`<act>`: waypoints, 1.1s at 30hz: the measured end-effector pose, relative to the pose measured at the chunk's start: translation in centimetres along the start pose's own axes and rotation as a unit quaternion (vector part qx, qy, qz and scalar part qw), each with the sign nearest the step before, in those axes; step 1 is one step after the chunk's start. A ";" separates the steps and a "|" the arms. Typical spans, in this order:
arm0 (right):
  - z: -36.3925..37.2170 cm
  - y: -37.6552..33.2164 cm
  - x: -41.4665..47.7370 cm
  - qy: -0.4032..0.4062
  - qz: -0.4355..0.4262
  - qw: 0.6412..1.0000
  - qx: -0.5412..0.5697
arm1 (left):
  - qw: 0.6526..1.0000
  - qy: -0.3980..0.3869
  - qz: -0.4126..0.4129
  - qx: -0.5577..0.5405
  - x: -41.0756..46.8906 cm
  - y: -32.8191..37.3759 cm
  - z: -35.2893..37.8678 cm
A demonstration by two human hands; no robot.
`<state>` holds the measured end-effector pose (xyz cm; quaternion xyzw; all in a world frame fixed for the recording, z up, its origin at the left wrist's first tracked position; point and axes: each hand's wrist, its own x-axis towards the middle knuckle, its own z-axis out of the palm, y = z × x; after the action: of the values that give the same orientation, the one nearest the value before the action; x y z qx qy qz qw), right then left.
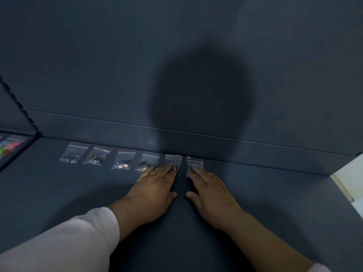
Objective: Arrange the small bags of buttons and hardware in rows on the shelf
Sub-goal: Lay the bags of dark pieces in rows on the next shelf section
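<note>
Several small clear bags lie in one row along the back of the dark shelf (pixel 59 193). From the left: a bag of dark hardware (pixel 71 154), a bag of metal pieces (pixel 98 156), a bag of pale buttons (pixel 124 160), a bag of dark clips (pixel 147 161). My left hand (pixel 155 187) lies flat, its straight fingertips pressing on the fifth bag (pixel 172 160). My right hand (pixel 210 189) lies flat too, fingertips touching the sixth bag (pixel 194 162). Both bags' lower halves are hidden under my fingers.
A dark back wall (pixel 176 55) rises right behind the row, with my head's shadow on it. At the far left a divider separates a compartment holding colourful buttons (pixel 9 147). The shelf's right end (pixel 332 174) meets a pale wall.
</note>
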<state>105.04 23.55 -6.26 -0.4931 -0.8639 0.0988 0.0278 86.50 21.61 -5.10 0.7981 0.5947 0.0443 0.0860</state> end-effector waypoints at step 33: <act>0.0 -4.3 3.2 -0.018 -0.048 0.998 -0.039 | 0.994 -0.003 -0.113 0.012 -1.4 -2.6 -0.8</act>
<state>99.77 24.16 -5.61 -0.4499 -0.8902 0.0723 -0.0029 83.54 21.04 -4.79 0.7269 0.6813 0.0249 0.0825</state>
